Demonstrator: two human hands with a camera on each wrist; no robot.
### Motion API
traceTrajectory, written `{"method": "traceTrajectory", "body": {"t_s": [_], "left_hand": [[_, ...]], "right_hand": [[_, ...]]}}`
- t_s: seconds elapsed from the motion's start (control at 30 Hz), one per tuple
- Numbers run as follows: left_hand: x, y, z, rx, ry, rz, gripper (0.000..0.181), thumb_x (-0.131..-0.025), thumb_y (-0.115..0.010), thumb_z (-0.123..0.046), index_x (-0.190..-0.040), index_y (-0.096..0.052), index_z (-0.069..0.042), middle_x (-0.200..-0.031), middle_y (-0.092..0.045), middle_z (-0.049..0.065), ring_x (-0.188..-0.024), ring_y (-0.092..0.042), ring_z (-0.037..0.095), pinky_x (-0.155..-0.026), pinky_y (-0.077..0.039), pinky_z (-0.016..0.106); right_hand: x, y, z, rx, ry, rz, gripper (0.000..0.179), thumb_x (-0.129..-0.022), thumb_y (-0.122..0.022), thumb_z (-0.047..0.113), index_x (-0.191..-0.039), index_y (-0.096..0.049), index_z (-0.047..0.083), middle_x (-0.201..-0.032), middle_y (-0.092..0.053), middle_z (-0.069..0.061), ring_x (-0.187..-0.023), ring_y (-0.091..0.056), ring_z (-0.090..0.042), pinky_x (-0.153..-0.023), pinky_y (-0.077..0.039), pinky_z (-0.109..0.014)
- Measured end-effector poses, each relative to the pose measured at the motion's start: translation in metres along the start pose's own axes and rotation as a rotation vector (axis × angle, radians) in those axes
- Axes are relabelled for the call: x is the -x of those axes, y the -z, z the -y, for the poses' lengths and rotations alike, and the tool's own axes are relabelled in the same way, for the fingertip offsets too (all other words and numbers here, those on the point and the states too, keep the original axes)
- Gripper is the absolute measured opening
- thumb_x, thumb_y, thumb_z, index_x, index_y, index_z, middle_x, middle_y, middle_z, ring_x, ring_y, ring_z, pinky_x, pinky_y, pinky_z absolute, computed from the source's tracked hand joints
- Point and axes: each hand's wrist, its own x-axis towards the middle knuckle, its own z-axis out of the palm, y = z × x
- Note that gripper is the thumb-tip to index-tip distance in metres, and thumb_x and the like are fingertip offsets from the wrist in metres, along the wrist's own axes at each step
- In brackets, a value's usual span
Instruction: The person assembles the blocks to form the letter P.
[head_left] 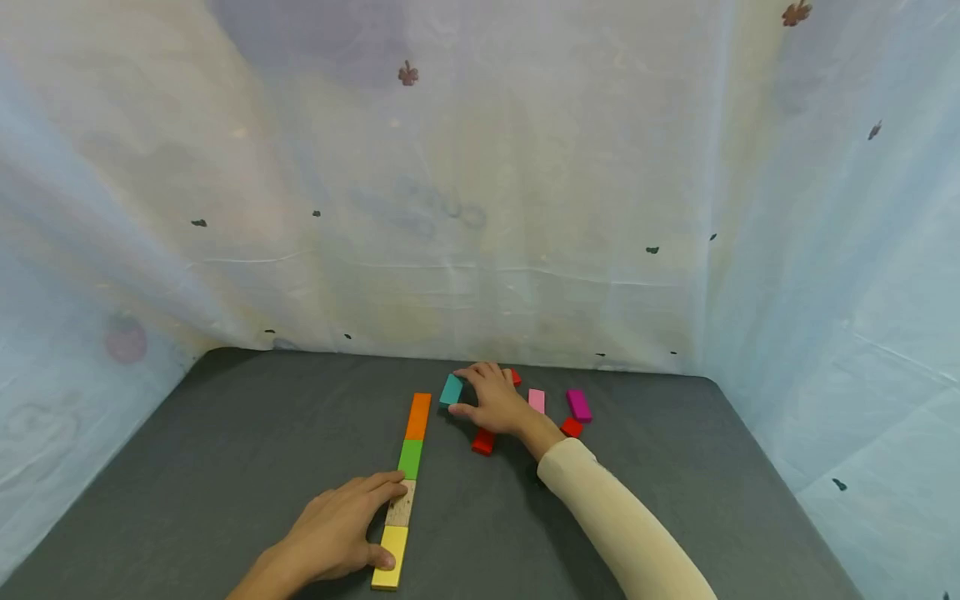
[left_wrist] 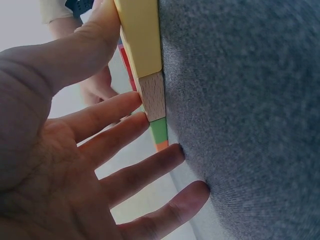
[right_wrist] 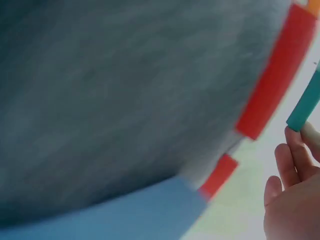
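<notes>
A straight row of wooden blocks lies end to end: yellow block [head_left: 390, 558], plain wood block [head_left: 400, 503], green block [head_left: 409, 459], orange block [head_left: 418, 417]. My left hand [head_left: 333, 527] rests along the near half of this row. Its thumb touches the yellow block, while straight, spread fingers reach the plain wood one, as the left wrist view also shows. Beyond the row's far end, my right hand [head_left: 495, 402] pinches a teal block [head_left: 451, 390] between thumb and fingertips. In the right wrist view that teal block [right_wrist: 306, 100] tilts upward from the fingers.
Below the right wrist lies a red block [head_left: 483, 442]. Farther right are a pink block [head_left: 536, 401], a magenta block [head_left: 579, 406] and another red block [head_left: 572, 427]. A third red block [head_left: 516, 377] shows behind the right hand. Pale curtains [head_left: 480, 208] surround the grey table [head_left: 262, 433].
</notes>
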Motion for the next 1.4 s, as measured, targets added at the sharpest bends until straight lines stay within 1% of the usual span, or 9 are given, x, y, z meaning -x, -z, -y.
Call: {"method": "traceTrajectory", "body": {"t_s": [0.17,0.3,0.47,0.57,0.8,0.93,1.1,1.3,1.4], "left_hand": [[-0.001,0.000,-0.001,0.015,0.009,-0.001,0.088,-0.061,-0.086,-0.058,-0.137,-0.059,-0.021,-0.149,-0.051,0.000,-0.126,-0.057,0.034,-0.084,-0.051,0.061],[-0.002,0.000,-0.002,0.016,0.009,-0.001,0.087,-0.062,-0.086,-0.057,-0.136,-0.060,-0.022,-0.149,-0.051,-0.001,-0.126,-0.057,0.033,-0.084,-0.051,0.061],[-0.003,0.000,-0.001,0.003,0.011,-0.005,0.086,-0.061,-0.087,-0.056,-0.136,-0.060,-0.021,-0.148,-0.051,-0.001,-0.126,-0.057,0.033,-0.084,-0.052,0.060],[-0.003,0.000,-0.001,0.002,0.010,-0.004,0.086,-0.061,-0.087,-0.055,-0.135,-0.060,-0.021,-0.148,-0.051,-0.001,-0.126,-0.057,0.032,-0.084,-0.052,0.059],[0.001,-0.002,0.002,0.014,0.007,0.025,0.088,-0.061,-0.085,-0.058,-0.136,-0.059,-0.021,-0.149,-0.051,0.000,-0.125,-0.057,0.033,-0.082,-0.053,0.057],[0.002,-0.003,0.003,0.014,-0.004,0.016,0.087,-0.062,-0.086,-0.057,-0.136,-0.060,-0.021,-0.149,-0.051,0.000,-0.124,-0.058,0.033,-0.081,-0.053,0.056],[0.000,-0.001,0.002,0.002,-0.013,-0.005,0.086,-0.062,-0.086,-0.056,-0.136,-0.060,-0.021,-0.148,-0.052,0.000,-0.124,-0.058,0.033,-0.082,-0.053,0.056],[-0.001,0.000,0.002,0.007,-0.006,-0.002,0.086,-0.061,-0.086,-0.057,-0.136,-0.060,-0.021,-0.148,-0.052,-0.001,-0.124,-0.058,0.033,-0.082,-0.052,0.058],[0.000,0.001,0.002,0.008,-0.009,-0.003,0.087,-0.061,-0.086,-0.057,-0.136,-0.060,-0.021,-0.148,-0.052,-0.001,-0.124,-0.058,0.033,-0.083,-0.053,0.058]], "right_hand": [[-0.007,0.010,0.008,-0.012,0.033,-0.010,0.064,-0.098,-0.058,0.049,-0.151,-0.043,0.016,-0.150,-0.043,-0.012,-0.141,-0.037,-0.034,-0.116,-0.025,-0.058],[-0.016,0.014,0.011,-0.007,0.049,-0.006,0.064,-0.098,-0.059,0.047,-0.151,-0.042,0.016,-0.149,-0.044,-0.012,-0.140,-0.038,-0.034,-0.118,-0.023,-0.060],[-0.028,0.008,0.009,0.017,0.064,0.019,0.065,-0.098,-0.058,0.049,-0.152,-0.041,0.016,-0.149,-0.044,-0.010,-0.139,-0.040,-0.031,-0.118,-0.025,-0.058],[-0.033,0.004,0.009,0.002,0.069,0.025,0.066,-0.098,-0.058,0.049,-0.152,-0.041,0.016,-0.149,-0.044,-0.010,-0.139,-0.040,-0.031,-0.119,-0.025,-0.058],[-0.041,-0.002,0.008,-0.013,0.079,0.035,0.066,-0.098,-0.059,0.047,-0.153,-0.041,0.015,-0.146,-0.046,-0.009,-0.135,-0.043,-0.029,-0.118,-0.028,-0.054],[-0.045,-0.003,0.005,-0.006,0.082,0.051,0.065,-0.099,-0.059,0.045,-0.153,-0.040,0.014,-0.146,-0.046,-0.010,-0.134,-0.045,-0.029,-0.117,-0.029,-0.053],[-0.053,-0.005,0.004,0.019,0.065,0.065,0.065,-0.098,-0.060,0.044,-0.154,-0.039,0.016,-0.149,-0.044,-0.008,-0.137,-0.043,-0.028,-0.118,-0.028,-0.051],[-0.059,-0.010,0.007,0.044,0.052,0.095,0.066,-0.099,-0.059,0.045,-0.155,-0.037,0.018,-0.151,-0.042,-0.008,-0.138,-0.041,-0.026,-0.119,-0.028,-0.052],[-0.060,-0.011,0.008,0.049,0.036,0.094,0.065,-0.099,-0.059,0.044,-0.155,-0.037,0.018,-0.152,-0.041,-0.007,-0.139,-0.041,-0.025,-0.119,-0.028,-0.052]]}}
